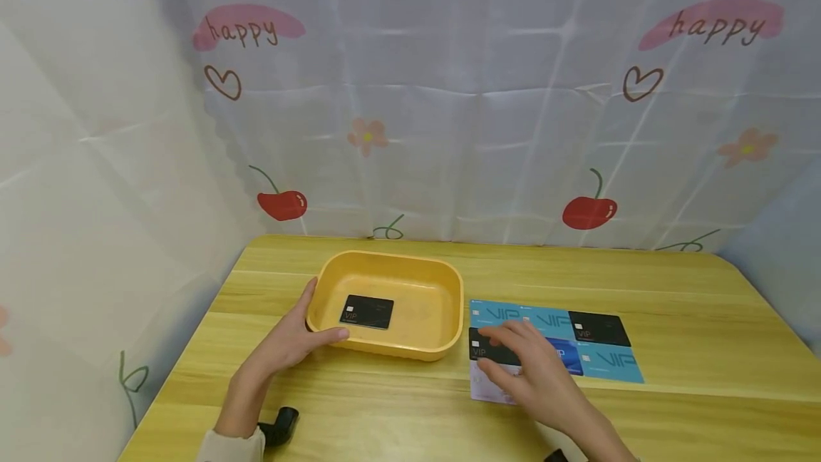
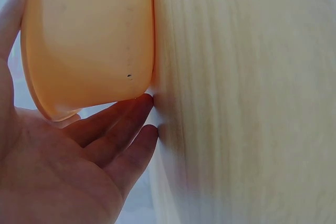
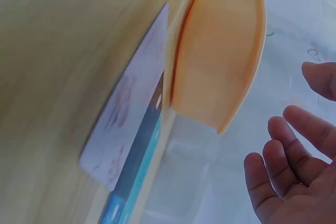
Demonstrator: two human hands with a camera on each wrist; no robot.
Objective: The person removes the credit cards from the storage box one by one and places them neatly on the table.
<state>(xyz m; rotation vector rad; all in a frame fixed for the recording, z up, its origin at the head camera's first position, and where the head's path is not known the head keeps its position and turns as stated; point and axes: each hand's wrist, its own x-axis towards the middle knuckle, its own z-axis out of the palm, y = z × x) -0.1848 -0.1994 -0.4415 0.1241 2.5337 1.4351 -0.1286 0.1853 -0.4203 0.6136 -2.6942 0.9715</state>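
Observation:
My left hand grips the left side of a yellow plastic basin, its thumb over the front rim. In the left wrist view, fingertips meet the basin's lower corner, close against the table. A black VIP card lies flat inside the basin. My right hand, fingers apart and holding nothing, hovers over cards laid edge to edge. Nearest its fingertips is another black VIP card, partly covered by the hand. Below that lies a lilac card, its pinkish print showing in the right wrist view.
Other cards lie right of the basin: light blue VIP cards, a dark blue card partly hidden by the hand, and a black one. A black object shows beside the left wrist. A printed curtain hangs behind the wooden table.

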